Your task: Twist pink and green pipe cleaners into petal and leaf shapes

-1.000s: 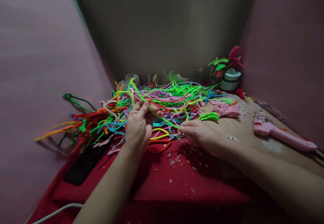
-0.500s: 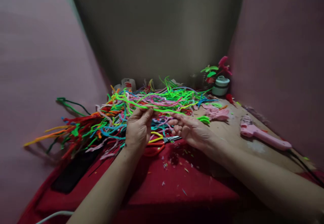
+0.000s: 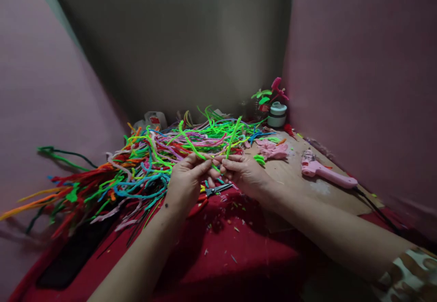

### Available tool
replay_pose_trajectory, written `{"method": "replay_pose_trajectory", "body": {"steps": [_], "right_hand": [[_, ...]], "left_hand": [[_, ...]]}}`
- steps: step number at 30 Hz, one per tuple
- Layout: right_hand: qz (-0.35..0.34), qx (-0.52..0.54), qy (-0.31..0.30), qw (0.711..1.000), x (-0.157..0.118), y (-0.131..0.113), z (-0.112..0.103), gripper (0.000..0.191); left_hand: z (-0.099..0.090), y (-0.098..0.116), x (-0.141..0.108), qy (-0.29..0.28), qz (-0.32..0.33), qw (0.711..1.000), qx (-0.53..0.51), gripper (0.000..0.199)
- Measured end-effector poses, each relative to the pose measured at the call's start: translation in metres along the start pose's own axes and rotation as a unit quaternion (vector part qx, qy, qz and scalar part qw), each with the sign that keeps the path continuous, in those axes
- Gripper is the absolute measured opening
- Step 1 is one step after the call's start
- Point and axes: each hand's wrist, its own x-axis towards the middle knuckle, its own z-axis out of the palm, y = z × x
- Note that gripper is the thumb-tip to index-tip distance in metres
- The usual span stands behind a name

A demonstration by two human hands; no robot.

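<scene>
A bright green pipe cleaner [image 3: 191, 143] is pinched between the fingertips of my left hand [image 3: 187, 177] and my right hand [image 3: 244, 172]. It is bent, with one end rising to the upper left and the other to the upper right, and its middle dips between my hands. My fingertips nearly meet. Below them lie scissors [image 3: 218, 189] with dark blades and red and yellow handles, partly hidden by my left hand. Behind my hands spreads a heap of pipe cleaners [image 3: 160, 147] in many colours.
A pink glue gun [image 3: 329, 174] with a black cord lies on a brown board [image 3: 290, 183] at right. Nearby are pink pieces [image 3: 272, 149] and a lidded jar [image 3: 276, 114]. A dark phone [image 3: 73, 259] rests at left on the red cloth [image 3: 239, 256], which carries small clippings.
The green pipe cleaner was stretched nearly straight; now it is bent with both ends up. My hands have come closer together. The view has shifted right.
</scene>
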Motion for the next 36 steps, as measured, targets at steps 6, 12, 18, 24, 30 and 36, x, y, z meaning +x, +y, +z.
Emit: {"method": "replay_pose_trajectory", "body": {"steps": [6,12,18,24,30,36], "right_hand": [[0.023,-0.069,-0.019,0.997,-0.001,0.005,0.000,0.018],[0.010,-0.271,0.007,0.962,-0.008,0.003,0.002,0.024],[0.026,-0.201,-0.015,0.979,-0.007,-0.001,0.003,0.015],[0.141,-0.012,-0.016,0.990,-0.008,-0.006,0.005,0.010],[0.128,0.006,-0.034,0.991,-0.009,-0.002,0.006,0.014],[0.100,-0.043,-0.027,0.994,-0.006,0.004,0.006,0.019]], "left_hand": [[0.010,0.001,-0.001,-0.010,-0.006,1.000,0.005,0.016],[0.009,0.006,0.000,-0.039,-0.012,0.995,0.091,0.023],[0.008,0.004,0.003,-0.018,-0.024,0.996,0.082,0.023],[0.002,0.003,0.007,0.037,-0.024,0.996,-0.071,0.021],[0.000,-0.001,0.005,0.042,-0.005,0.996,-0.083,0.021],[0.003,0.001,0.003,0.041,-0.003,0.997,-0.065,0.020]]}}
